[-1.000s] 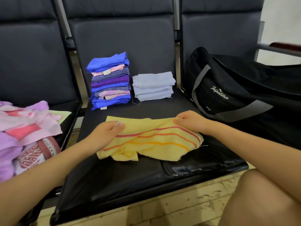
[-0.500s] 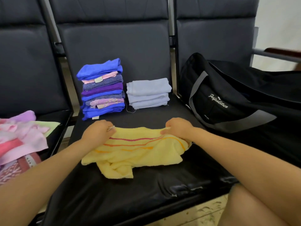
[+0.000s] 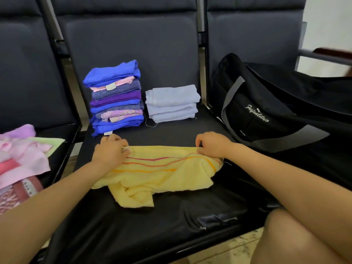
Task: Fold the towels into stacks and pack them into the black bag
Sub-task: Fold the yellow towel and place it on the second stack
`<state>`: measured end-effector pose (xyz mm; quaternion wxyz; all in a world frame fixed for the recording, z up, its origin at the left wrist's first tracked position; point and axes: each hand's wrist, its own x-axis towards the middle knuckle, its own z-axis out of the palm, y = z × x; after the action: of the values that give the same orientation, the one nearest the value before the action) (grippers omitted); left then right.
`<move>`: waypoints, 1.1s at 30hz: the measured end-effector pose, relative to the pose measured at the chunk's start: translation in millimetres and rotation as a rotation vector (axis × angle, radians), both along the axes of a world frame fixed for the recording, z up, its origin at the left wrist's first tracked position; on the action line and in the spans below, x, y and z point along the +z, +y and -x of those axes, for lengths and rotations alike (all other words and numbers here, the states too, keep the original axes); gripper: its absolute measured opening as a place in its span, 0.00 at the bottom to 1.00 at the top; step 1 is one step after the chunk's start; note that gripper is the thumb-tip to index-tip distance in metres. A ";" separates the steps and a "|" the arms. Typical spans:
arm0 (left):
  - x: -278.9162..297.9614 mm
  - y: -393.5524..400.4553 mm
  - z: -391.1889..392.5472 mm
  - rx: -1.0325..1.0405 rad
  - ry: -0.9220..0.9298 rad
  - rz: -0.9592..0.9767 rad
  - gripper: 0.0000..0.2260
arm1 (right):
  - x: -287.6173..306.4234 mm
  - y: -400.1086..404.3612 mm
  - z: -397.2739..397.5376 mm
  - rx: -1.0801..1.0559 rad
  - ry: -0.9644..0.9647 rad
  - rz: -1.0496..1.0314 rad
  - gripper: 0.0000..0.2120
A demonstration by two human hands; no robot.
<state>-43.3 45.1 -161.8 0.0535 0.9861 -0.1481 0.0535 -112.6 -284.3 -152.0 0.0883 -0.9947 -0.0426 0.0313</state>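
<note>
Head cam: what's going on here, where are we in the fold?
A person is folding a yellow towel on the middle seat. The left hand and right hand each pinch a corner of its far edge. Behind sit a tall blue-purple stack and a short grey stack. The black bag lies to the right; unfolded pink towels wait on the left.

Both arms reach forward, left hand (image 3: 111, 151) and right hand (image 3: 213, 144) level and apart, each grip pinched closed.
</note>
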 end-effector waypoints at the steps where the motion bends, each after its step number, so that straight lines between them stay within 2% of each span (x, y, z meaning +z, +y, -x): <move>1: 1.9 -1.0 0.6 0.001 0.009 -0.037 0.12 | 1.9 -0.2 1.0 -0.012 0.016 0.056 0.05; 5: 6.4 -3.3 4.3 -0.012 0.047 -0.130 0.11 | 3.7 2.4 6.6 -0.014 0.030 0.175 0.12; 11: 0.0 8.9 14.3 -0.019 0.047 -0.054 0.09 | 9.7 -9.5 23.5 -0.032 0.109 0.028 0.18; 15: -0.1 12.4 19.4 -0.025 0.056 -0.037 0.08 | 11.1 -11.3 31.1 -0.014 0.083 0.030 0.17; 20: 5.2 12.3 29.4 -0.054 0.061 -0.111 0.04 | 19.7 -12.8 39.1 -0.063 -0.011 -0.141 0.15; 22: 11.5 14.2 32.4 -0.066 0.040 -0.021 0.03 | 28.9 -9.7 41.7 -0.087 -0.061 -0.211 0.17; 26: 45.4 21.7 32.0 -0.059 -0.118 0.365 0.07 | 54.6 -1.3 49.1 -0.083 -0.179 -0.338 0.18; 29: 84.6 18.1 41.4 -0.024 -0.226 0.586 0.09 | 85.9 7.0 54.0 -0.080 -0.337 -0.553 0.21; 33: 139.6 14.0 57.0 0.035 -0.152 0.828 0.08 | 141.8 19.9 53.1 -0.139 -0.577 -0.867 0.20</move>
<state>-100.3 59.1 -22.2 0.4333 0.8769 -0.1009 0.1819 -165.7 -264.5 -10.2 0.4783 -0.8355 -0.0080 -0.2704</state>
